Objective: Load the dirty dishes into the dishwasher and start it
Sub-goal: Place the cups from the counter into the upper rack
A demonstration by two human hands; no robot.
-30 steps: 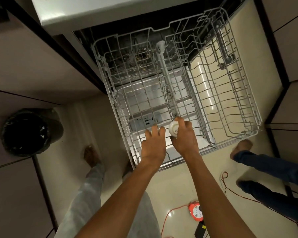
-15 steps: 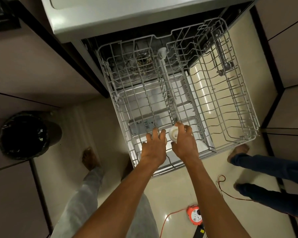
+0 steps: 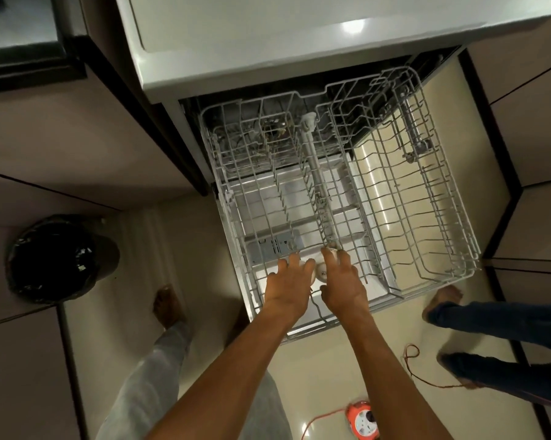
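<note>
Cup [image 3: 320,272] in right hand [image 3: 344,289], left hand [image 3: 288,287] beside

I'm standing in a home kitchen. In front of me is a dishwasher [image 3: 299,42], its white wire rack [image 3: 236,236] pulled out over the open door. Plain, flat cabinet doors [image 3: 61,122] with dark edging run along both sides. A round bin [image 3: 55,258] with a black liner stands on the glossy cream floor [image 3: 331,376] to my left. My foot [image 3: 167,303] is bare. Someone else's legs [image 3: 506,322] in jeans are on my right, also barefoot, and an orange cord reel [image 3: 362,420] lies on the floor.
</note>
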